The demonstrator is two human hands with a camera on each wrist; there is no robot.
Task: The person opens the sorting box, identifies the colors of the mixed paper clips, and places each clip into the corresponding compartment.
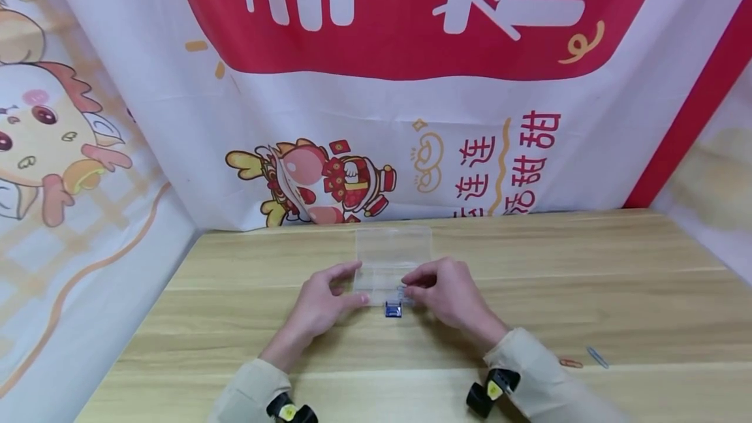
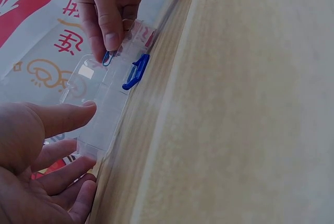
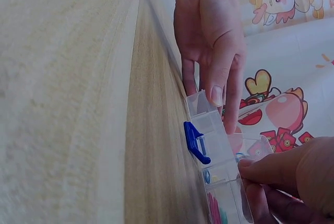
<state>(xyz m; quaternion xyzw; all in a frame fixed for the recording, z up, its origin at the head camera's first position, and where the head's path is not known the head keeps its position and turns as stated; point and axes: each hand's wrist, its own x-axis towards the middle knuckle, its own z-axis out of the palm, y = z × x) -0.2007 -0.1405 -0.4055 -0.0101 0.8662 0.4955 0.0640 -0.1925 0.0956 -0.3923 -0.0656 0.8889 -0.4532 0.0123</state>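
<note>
A clear plastic compartment box (image 1: 376, 279) with a blue latch (image 1: 393, 310) lies on the table, its transparent lid (image 1: 393, 245) raised at the back. My left hand (image 1: 322, 299) holds the box's left end, thumb at the front and index finger toward the hinge. At the right end, my right hand (image 1: 449, 296) pinches a blue paper clip (image 2: 108, 58) between thumb and fingers, over the box. In the right wrist view, a blue clip (image 3: 207, 176) lies in one compartment and pink clips (image 3: 213, 208) with teal ones (image 3: 223, 216) in another.
On the wooden table (image 1: 235, 344), a red paper clip (image 1: 571, 363) and a light blue paper clip (image 1: 597, 356) lie near the right sleeve. A printed cloth (image 1: 176, 149) hangs behind the table's back edge, with another at the left.
</note>
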